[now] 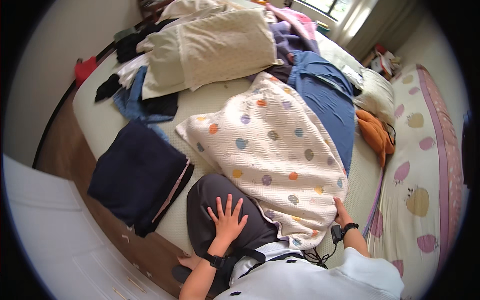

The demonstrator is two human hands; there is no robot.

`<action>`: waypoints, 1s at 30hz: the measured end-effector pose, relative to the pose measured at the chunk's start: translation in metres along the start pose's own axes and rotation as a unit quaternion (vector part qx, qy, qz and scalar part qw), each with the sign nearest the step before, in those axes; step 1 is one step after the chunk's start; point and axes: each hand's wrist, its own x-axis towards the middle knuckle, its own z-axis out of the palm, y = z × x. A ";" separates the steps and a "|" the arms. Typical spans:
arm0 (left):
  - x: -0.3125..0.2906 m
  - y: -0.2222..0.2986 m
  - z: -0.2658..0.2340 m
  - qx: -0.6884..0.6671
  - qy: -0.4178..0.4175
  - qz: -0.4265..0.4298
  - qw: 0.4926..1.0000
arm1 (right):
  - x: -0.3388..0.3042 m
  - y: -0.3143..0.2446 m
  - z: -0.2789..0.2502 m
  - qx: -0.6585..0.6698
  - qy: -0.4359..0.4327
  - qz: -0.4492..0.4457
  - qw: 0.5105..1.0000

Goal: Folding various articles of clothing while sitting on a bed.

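Note:
A white quilted blanket (272, 145) with colourful fruit prints lies spread before me, its near end across my lap. My left hand (228, 220) rests on my dark grey trouser leg (207, 200) with its fingers spread, holding nothing. At the blanket's right edge is my right hand (343, 214); one finger shows stretched along the cloth, while the others are hidden, so its grip is unclear. Left of my knee sits a folded stack of dark navy clothes (137, 175) with a pink edge showing.
Beyond the blanket lie blue clothing (322, 100), a patterned pale pillow (227, 50) and a heap of mixed clothes. An orange item (374, 134) lies near the fruit-print padded bed side (415, 175) on the right. The brown floor (65, 145) shows along the bed's left edge.

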 end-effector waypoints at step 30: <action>0.114 0.064 -0.053 -0.895 -0.225 -0.173 0.345 | -0.317 -0.227 0.214 -0.096 0.189 -0.554 0.805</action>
